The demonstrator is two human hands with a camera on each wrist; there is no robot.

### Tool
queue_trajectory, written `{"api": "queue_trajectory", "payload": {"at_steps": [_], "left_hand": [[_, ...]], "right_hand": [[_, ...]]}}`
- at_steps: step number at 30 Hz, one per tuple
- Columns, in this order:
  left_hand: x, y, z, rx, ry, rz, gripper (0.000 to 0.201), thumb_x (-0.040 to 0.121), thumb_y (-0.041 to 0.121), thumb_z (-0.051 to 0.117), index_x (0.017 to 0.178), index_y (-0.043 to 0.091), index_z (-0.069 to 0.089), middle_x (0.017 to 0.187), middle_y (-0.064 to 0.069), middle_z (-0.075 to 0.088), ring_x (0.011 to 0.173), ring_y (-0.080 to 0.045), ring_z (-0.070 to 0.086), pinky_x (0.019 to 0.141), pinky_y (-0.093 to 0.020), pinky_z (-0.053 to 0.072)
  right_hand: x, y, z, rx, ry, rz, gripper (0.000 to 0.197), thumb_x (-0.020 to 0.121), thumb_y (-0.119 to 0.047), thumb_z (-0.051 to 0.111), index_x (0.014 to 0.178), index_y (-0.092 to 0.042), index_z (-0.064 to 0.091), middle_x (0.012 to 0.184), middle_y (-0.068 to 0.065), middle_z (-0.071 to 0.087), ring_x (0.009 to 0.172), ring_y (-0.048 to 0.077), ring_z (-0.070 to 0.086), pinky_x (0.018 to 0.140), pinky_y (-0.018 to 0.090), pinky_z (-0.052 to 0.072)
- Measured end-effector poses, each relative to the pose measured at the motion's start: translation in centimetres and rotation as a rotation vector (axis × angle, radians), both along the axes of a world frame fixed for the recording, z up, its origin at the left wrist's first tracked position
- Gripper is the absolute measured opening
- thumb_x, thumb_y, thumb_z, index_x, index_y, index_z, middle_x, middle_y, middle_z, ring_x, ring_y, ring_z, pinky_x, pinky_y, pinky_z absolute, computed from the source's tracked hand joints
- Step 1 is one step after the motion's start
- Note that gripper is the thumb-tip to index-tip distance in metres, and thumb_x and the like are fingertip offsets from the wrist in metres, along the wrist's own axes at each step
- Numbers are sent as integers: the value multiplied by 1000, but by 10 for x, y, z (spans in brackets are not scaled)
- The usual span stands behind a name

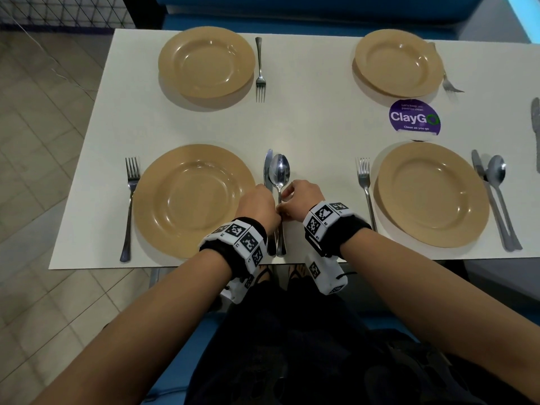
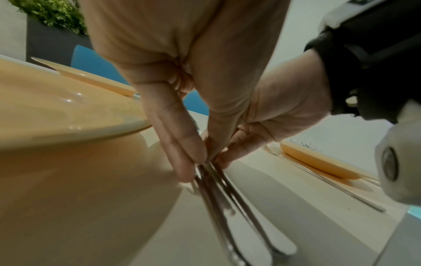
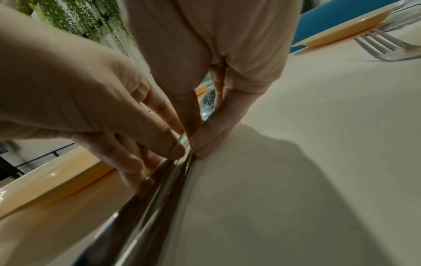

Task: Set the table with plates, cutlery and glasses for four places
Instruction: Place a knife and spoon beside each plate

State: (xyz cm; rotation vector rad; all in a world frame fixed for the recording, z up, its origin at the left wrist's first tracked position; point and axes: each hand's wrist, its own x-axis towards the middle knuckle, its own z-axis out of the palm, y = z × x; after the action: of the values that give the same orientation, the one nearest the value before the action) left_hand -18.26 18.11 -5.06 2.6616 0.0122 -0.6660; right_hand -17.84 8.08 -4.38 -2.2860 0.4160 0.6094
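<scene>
Four tan plates lie on the white table [image 1: 315, 127]. Right of the near-left plate [image 1: 146, 200] a knife [image 1: 268, 168] and a spoon [image 1: 279, 171] lie side by side, handles toward me. My left hand [image 1: 274, 214] pinches the knife handle [image 2: 212, 207] with thumb and straight fingers. My right hand [image 1: 285, 213] pinches the spoon handle [image 3: 159, 198] from the other side. The two hands meet over the handles, which rest on the table. A fork [image 1: 130, 200] lies left of this plate.
The near-right plate [image 1: 388, 200] has a fork [image 1: 365, 185] on its left and a knife and spoon [image 1: 493, 194] on its right. Each far plate [image 1: 175, 39] [image 1: 365, 48] has a fork beside it. A purple sticker [image 1: 414, 116] and another knife [image 1: 535, 124] are at the right.
</scene>
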Motion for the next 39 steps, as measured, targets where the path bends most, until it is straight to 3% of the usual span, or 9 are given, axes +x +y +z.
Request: {"api": "queue_trajectory", "payload": {"at_steps": [9, 12, 16, 18, 20, 22, 25, 32, 39], "left_hand": [[2, 0, 6, 53, -36, -119, 29, 87, 21, 62, 106, 1, 55, 108, -14, 59, 100, -28, 59, 69, -28, 39], [6, 1, 6, 65, -19, -130, 20, 87, 23, 62, 82, 6, 53, 80, -4, 53, 93, -27, 60, 65, -28, 38], [14, 1, 10, 73, -25, -120, 38, 86, 25, 61, 58, 13, 38, 58, 0, 41, 63, -19, 53, 49, -24, 32], [22, 1, 19, 50, -39, -128, 30, 86, 30, 60, 65, 10, 53, 63, -1, 53, 59, -16, 52, 50, -25, 38], [33, -3, 28, -8, -73, -135, 24, 85, 36, 60, 90, 13, 67, 84, -2, 68, 78, -20, 63, 66, -31, 51], [47, -12, 38, -119, -122, -105, 28, 83, 34, 60, 107, 20, 66, 95, 2, 71, 92, -18, 64, 82, -32, 52], [71, -36, 56, -255, -156, -42, 33, 82, 32, 59, 114, 27, 59, 86, 8, 69, 95, -14, 63, 85, -28, 47], [106, -177, 75, -380, -119, -217, 32, 83, 29, 61, 114, 24, 58, 84, 8, 64, 95, -15, 62, 83, -27, 47], [118, -407, 58, -380, -76, -429, 34, 86, 30, 59, 118, 18, 59, 111, -2, 66, 107, -19, 59, 85, -26, 44]], "right_hand": [[2, -2, -7, 45, -12, -14, 29, 71, -3, 71, 56, -16, 50, 89, 22, 70, 84, 36, 69, 77, 50, 57], [4, -3, -8, 28, -14, 3, 28, 73, -5, 69, 56, -16, 50, 88, 23, 71, 83, 37, 69, 78, 50, 56], [7, -11, -1, 15, 7, 30, 22, 79, -9, 64, 60, -14, 53, 85, 20, 73, 79, 32, 71, 79, 45, 57], [13, -18, 4, 15, 26, 50, 12, 83, -14, 62, 72, -7, 62, 86, 19, 73, 80, 29, 72, 81, 43, 57], [23, -29, 11, -42, 10, 74, 20, 84, -20, 63, 91, -2, 69, 92, 15, 74, 84, 27, 70, 83, 39, 56], [37, -44, 20, -120, -34, 69, 27, 83, -27, 65, 99, -5, 69, 100, 10, 71, 94, 25, 66, 83, 33, 54], [56, -78, 33, -171, -94, 18, 28, 82, -31, 65, 104, -13, 65, 107, 3, 67, 101, 20, 61, 79, 27, 46], [77, -220, 58, -245, -169, -173, 27, 82, -30, 63, 104, -14, 66, 108, 3, 67, 100, 19, 61, 75, 22, 39], [67, -440, 45, -317, -152, -446, 26, 82, -27, 64, 104, -14, 66, 109, 5, 68, 103, 21, 61, 77, 22, 40]]}}
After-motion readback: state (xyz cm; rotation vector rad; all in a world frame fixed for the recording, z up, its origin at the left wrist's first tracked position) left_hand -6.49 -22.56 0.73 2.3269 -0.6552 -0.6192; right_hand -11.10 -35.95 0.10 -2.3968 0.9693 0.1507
